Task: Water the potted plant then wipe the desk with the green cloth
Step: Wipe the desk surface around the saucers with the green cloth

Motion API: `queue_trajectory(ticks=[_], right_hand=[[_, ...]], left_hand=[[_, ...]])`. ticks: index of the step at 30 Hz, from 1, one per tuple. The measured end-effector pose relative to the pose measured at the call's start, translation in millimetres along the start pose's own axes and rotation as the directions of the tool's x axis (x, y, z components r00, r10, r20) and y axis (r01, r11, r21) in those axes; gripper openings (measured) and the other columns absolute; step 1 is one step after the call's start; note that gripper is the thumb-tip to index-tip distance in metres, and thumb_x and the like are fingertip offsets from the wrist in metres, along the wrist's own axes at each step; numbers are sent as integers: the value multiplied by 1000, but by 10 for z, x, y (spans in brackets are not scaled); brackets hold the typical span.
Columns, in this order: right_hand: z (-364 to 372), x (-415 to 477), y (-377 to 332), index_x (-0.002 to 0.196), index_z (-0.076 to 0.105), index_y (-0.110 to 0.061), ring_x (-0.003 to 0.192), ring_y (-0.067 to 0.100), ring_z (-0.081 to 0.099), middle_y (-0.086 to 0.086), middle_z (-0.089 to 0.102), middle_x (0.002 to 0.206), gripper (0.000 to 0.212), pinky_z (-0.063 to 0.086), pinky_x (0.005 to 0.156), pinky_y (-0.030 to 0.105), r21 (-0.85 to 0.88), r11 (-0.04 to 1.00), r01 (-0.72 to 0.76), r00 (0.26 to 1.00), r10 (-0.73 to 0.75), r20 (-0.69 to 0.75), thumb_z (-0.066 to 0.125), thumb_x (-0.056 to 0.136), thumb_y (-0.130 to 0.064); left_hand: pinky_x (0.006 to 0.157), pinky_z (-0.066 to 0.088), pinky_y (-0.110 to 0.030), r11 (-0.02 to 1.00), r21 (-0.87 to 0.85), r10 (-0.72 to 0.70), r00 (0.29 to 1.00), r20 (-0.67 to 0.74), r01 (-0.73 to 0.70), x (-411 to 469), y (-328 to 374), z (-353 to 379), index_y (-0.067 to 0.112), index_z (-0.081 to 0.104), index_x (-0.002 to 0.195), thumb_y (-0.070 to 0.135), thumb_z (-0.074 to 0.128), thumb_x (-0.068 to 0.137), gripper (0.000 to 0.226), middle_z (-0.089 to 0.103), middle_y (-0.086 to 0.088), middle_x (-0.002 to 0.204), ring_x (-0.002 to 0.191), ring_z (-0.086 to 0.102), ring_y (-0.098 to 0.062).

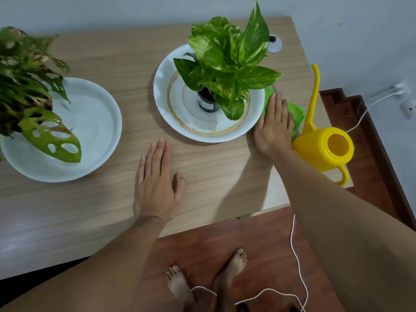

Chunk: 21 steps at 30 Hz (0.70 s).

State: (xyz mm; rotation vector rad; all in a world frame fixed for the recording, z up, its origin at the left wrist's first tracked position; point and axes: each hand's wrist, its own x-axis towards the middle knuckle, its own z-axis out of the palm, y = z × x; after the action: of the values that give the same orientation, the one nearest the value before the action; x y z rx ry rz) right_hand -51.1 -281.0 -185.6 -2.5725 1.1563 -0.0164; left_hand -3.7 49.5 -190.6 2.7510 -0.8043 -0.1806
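**Flat hands on the desk: right palm on the green cloth beside the potted plant**

Head view. Bare feet [209, 280] stand on the red-brown floor [258, 239] nearest the camera, with a white cable [297, 262] trailing across the boards to their right. Above them, both forearms reach over the near edge of the wooden desk [112, 210]. Left hand [157, 185]: palm down on bare desk surface, fingers extended and held together, thumb spread to the side, grasping nothing. Right hand [273, 126]: palm down on the green cloth [297, 115], fingers extended and close together, pressing flat rather than clamped; the cloth shows beyond the fingertips and to the hand's right. The cloth lies on the desk between the white dish [164, 86] and the yellow watering can [324, 145], touching or nearly touching both; exact contact cannot be told. The potted plant [227, 64], in a small dark pot, stands upright within that dish. The watering can rests at the desk's right edge, its long spout pointing away from the camera. At far left, a second plant [29, 86] with perforated leaves overhangs a second white dish [94, 122]. A small round disc [274, 45] lies behind the potted plant.
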Motion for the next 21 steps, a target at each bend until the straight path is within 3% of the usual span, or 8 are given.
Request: queue_trajectory(ticks=[7, 13, 18, 21], right_hand=[[58, -794, 113, 176, 7, -19, 172, 18, 0, -2, 3, 186, 67, 10, 139, 52, -52, 978, 203, 979, -204, -4, 25, 116, -43], [-48, -1454, 483, 176, 9, -22, 172, 14, -2, -6, 2, 185, 69, 14, 139, 51, -84, 921, 379, 923, -371, 98, 38, 116, -40], [-254, -1494, 866, 176, 11, -21, 172, 15, 2, -7, 4, 185, 73, 27, 134, 53, -86, 879, 469, 877, -451, 168, 46, 114, -40], [-289, -1372, 909, 176, 10, -21, 172, 16, 2, -6, 4, 185, 74, 27, 134, 51, -102, 850, 516, 848, -491, 200, 46, 114, -41]], left_hand=[[143, 10, -49, 1000, -9, -13, 1000, 18, 13, -10, 34, -39, 16, 12, 178, 41, 37, 106, 81, 6, 3, 189, 175, 1, -13], [143, 11, -50, 1000, -27, -6, 1000, 1, 6, -30, 28, -44, 16, 14, 178, 40, 39, 105, 81, 8, 3, 189, 175, 4, -14], [143, 12, -50, 999, -33, -9, 1000, -5, 8, -26, 34, -22, 16, 14, 178, 40, 39, 104, 82, 9, 3, 189, 175, 5, -14], [143, 11, -50, 999, -38, -8, 1000, -2, 8, -21, 27, -20, 16, 13, 178, 40, 39, 104, 82, 9, 2, 189, 175, 5, -15]])
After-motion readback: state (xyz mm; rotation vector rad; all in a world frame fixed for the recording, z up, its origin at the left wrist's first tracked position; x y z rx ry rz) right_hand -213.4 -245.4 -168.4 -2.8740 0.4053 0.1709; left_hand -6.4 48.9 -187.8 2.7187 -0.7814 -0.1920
